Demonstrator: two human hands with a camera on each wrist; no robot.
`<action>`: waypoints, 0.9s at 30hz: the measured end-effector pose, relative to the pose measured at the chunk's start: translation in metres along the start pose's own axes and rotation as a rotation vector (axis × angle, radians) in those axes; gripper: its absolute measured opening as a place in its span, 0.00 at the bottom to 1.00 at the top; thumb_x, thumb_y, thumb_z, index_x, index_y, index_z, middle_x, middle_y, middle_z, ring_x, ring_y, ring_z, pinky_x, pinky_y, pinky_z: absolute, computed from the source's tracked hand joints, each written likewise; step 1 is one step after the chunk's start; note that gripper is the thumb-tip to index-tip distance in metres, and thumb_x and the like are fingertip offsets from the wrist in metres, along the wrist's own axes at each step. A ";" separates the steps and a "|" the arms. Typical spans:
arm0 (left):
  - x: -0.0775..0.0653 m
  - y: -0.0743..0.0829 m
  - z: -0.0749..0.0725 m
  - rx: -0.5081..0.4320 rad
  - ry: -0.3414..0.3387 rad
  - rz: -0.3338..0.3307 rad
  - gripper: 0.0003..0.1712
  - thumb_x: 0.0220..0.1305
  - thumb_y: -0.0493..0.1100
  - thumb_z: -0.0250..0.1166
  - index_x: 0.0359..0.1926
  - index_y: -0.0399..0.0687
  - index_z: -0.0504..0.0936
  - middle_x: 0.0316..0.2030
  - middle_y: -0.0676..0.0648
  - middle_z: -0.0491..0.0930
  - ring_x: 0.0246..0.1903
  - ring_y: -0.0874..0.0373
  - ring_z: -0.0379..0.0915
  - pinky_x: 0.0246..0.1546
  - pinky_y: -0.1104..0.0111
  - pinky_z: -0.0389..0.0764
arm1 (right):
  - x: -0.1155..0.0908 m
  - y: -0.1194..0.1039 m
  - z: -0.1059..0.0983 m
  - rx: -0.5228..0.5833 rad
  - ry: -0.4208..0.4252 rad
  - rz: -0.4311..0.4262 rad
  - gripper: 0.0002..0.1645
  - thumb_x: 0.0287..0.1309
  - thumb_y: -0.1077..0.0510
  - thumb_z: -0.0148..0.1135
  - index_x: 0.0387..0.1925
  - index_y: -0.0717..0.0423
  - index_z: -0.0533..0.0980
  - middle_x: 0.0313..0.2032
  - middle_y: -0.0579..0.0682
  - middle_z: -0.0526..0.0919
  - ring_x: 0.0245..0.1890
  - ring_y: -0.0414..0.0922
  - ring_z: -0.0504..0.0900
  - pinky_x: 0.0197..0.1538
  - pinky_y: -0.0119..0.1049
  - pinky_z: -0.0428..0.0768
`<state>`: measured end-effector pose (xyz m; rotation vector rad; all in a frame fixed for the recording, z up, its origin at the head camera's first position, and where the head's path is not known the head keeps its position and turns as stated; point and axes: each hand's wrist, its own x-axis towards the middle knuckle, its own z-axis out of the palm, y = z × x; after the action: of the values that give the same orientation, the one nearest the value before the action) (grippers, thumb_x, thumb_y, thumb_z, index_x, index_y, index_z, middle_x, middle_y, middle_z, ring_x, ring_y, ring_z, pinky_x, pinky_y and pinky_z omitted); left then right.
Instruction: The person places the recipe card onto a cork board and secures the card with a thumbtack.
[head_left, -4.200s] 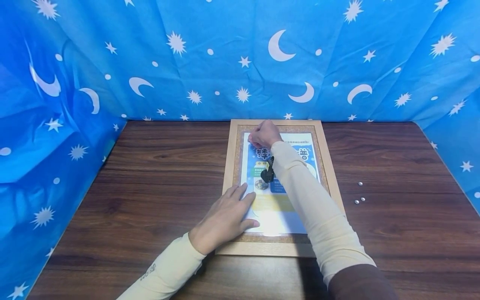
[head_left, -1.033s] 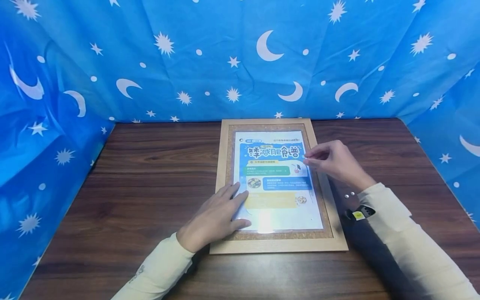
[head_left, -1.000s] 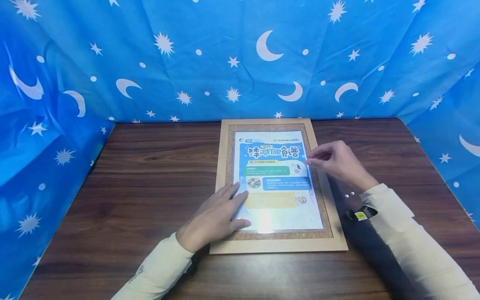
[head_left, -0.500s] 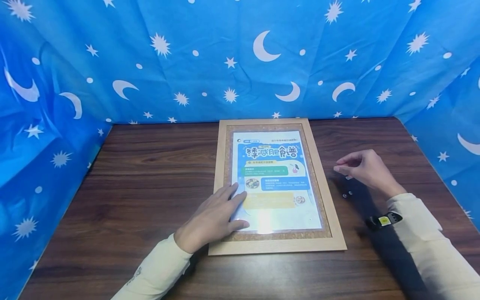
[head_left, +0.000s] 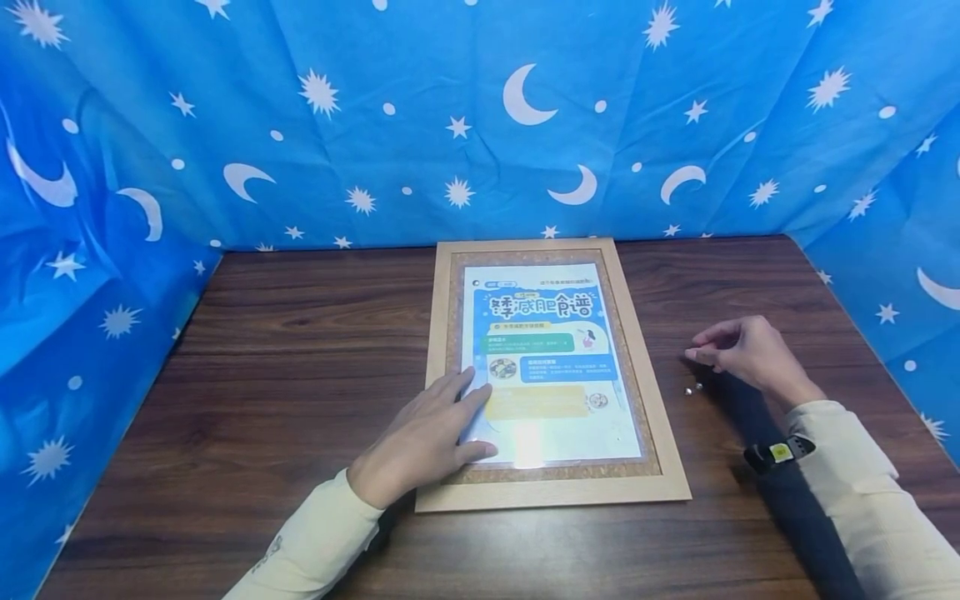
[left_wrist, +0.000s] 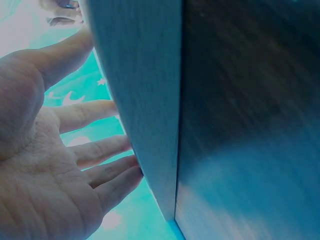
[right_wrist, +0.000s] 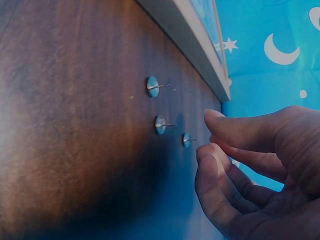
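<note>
A glossy printed poster (head_left: 555,437) lies on a cork board (head_left: 495,476) with a pale wooden frame (head_left: 555,494). My left hand (head_left: 420,437) rests on its lower left side with fingers spread; the left wrist view shows the palm side of that hand (left_wrist: 55,150) against the frame's edge. To the right of the board, my right hand (head_left: 757,358) is low over the table. Three metal thumbtacks (right_wrist: 160,124) stand point up there in the right wrist view. My right thumb and fingertips are apart, close to the farthest thumbtack (right_wrist: 186,139), which shows just beyond them.
The board sits on a dark wood-grain table (head_left: 315,333), its far edge close to a blue cloth (head_left: 420,150) with white stars and moons. The cloth also rises along the left and right sides. Light glares on the lower poster.
My right hand was at the poster's upper left corner, then by its right edge. Since then it has moved right and nearer to me, down to the thumbtacks. My left hand stays put.
</note>
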<state>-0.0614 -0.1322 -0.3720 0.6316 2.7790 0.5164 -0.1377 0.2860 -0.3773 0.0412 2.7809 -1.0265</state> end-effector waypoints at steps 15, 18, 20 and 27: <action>-0.001 -0.001 0.001 0.020 0.006 0.014 0.43 0.64 0.59 0.70 0.73 0.43 0.70 0.76 0.36 0.57 0.76 0.38 0.48 0.72 0.44 0.57 | 0.004 0.011 0.009 -0.026 0.005 0.017 0.15 0.62 0.58 0.70 0.43 0.68 0.84 0.33 0.55 0.87 0.29 0.45 0.81 0.32 0.35 0.78; -0.001 -0.001 0.000 0.022 0.004 0.015 0.43 0.64 0.59 0.70 0.73 0.44 0.70 0.76 0.36 0.57 0.76 0.39 0.47 0.72 0.44 0.57 | 0.005 0.011 0.009 -0.040 0.014 0.017 0.14 0.62 0.58 0.70 0.42 0.68 0.84 0.32 0.54 0.87 0.29 0.45 0.81 0.33 0.36 0.77; -0.001 0.000 0.001 0.021 0.004 0.015 0.43 0.64 0.59 0.70 0.73 0.44 0.70 0.76 0.36 0.57 0.76 0.38 0.47 0.72 0.44 0.57 | 0.005 0.011 0.009 -0.042 0.017 0.017 0.14 0.62 0.58 0.70 0.42 0.67 0.85 0.31 0.53 0.87 0.28 0.46 0.80 0.33 0.36 0.76; -0.002 0.000 0.000 0.014 0.002 0.015 0.43 0.64 0.58 0.70 0.73 0.43 0.70 0.76 0.36 0.56 0.76 0.38 0.46 0.72 0.43 0.57 | 0.006 0.011 0.009 -0.020 0.015 0.037 0.14 0.63 0.56 0.70 0.41 0.66 0.85 0.30 0.51 0.86 0.29 0.46 0.79 0.31 0.35 0.75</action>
<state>-0.0601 -0.1332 -0.3719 0.6555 2.7843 0.5017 -0.1408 0.2885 -0.3926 0.0975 2.7922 -0.9935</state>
